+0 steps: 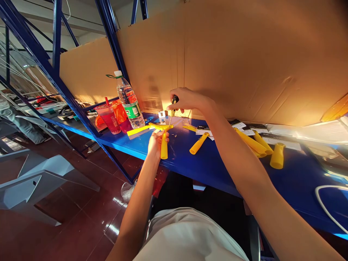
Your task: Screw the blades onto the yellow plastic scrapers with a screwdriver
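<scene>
My left hand (155,142) is closed around a yellow T-shaped scraper (164,148), whose handle points toward me and whose crossbar lies across the top. In my right hand (186,98) is a screwdriver (175,99) with a black and yellow handle. Its thin shaft points down, with the tip at the right part of the crossbar; whether it sits in a screw is too small to tell. A few small metal screws (174,136) lie on the blue tabletop (179,156) just right of the scraper. Farther right rests a loose yellow handle (199,144).
Left of my hands stand a water bottle (132,108) and a red cup (110,117). A small white box (162,114) is behind the scraper. Several yellow handles (277,156) and printed cards (239,124) lie rightward. A cardboard sheet (231,61) closes off the back.
</scene>
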A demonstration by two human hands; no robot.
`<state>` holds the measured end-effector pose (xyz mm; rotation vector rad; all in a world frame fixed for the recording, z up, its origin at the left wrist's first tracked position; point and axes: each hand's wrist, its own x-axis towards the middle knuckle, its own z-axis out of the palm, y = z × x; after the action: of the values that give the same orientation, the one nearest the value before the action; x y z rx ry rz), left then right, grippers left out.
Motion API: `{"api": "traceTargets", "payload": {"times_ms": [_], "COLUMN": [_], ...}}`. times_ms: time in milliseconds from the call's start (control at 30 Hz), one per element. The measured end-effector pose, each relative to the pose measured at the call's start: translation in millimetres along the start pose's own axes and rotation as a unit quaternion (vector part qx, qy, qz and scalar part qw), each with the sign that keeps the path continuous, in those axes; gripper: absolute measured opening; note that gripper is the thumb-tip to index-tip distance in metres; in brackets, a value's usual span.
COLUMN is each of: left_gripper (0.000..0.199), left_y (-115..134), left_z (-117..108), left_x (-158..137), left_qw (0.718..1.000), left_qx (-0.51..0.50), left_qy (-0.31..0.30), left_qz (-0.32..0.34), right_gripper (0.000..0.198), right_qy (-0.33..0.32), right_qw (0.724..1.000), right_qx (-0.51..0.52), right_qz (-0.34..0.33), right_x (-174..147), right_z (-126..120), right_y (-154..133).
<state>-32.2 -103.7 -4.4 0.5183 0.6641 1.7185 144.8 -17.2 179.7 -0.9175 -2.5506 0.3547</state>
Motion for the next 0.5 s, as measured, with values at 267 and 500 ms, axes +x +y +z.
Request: {"api": "traceTargets", "payload": {"times_ms": [267, 500], "left_gripper": [0.035, 0.038], "left_y": [-1.1, 0.3], "left_z": [2.2, 0.0], "left_x": [-1.8, 0.2], "left_qw": [1.000, 1.000], "left_qx": [0.003, 0.011], "left_qy": [0.009, -0.005], "left_qz": [0.012, 0.004], "right_gripper": [0.034, 0.035], "right_qy": [-0.011, 0.001], "right_qw": [1.000, 1.000], "right_qx": [-0.010, -0.020], "right_qz": [0.014, 0.022], "right_x": [-3.2, -7.6], "right_z": [-1.8, -1.5], "right_y": [-8.0, -14.6]}}
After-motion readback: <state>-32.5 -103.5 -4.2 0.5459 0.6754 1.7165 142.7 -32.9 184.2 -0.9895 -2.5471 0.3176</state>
